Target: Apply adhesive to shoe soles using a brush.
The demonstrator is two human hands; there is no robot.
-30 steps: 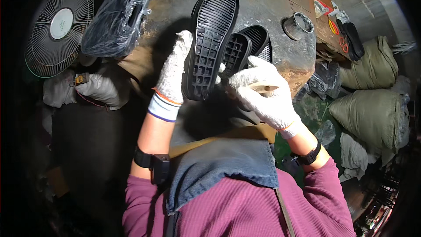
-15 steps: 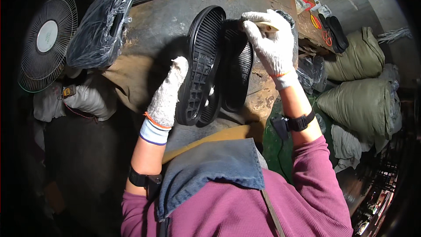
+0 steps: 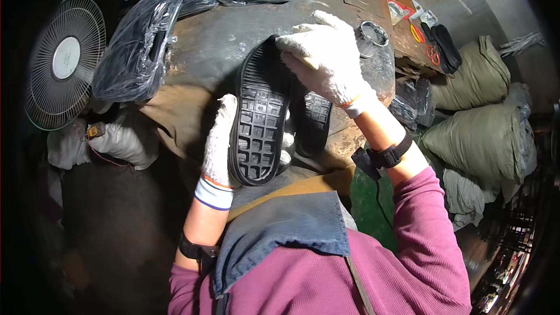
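Starting at the far left there's a round fan (image 3: 63, 61) standing off in the dark, and just right of it a few bagged bundles of black soles (image 3: 135, 52) lying on the worn workbench (image 3: 221, 41).

Then the left hand (image 3: 219, 143), in a white knit glove, is wrapped around the left edge of a black shoe sole (image 3: 259, 119), gripping it from the side with the tread facing up at the camera. The sole's long axis runs near-to-far, heel end close to the body, toe end pointing away over the bench, tipped up a bit rather than lying flat as far as I can tell.

A second black sole (image 3: 315, 122) lies just to the right of it, partly tucked behind.

The right hand (image 3: 326, 61), also gloved, sits at the far toe end of the held sole, fingers curled down over the tip and pressing on it; something thin and yellowish shows under the fingers, can't tell what. So left hand has the near side, right hand the far tip.

Further right: a small tin cup (image 3: 371, 35), then stuffed green sacks (image 3: 478, 134).
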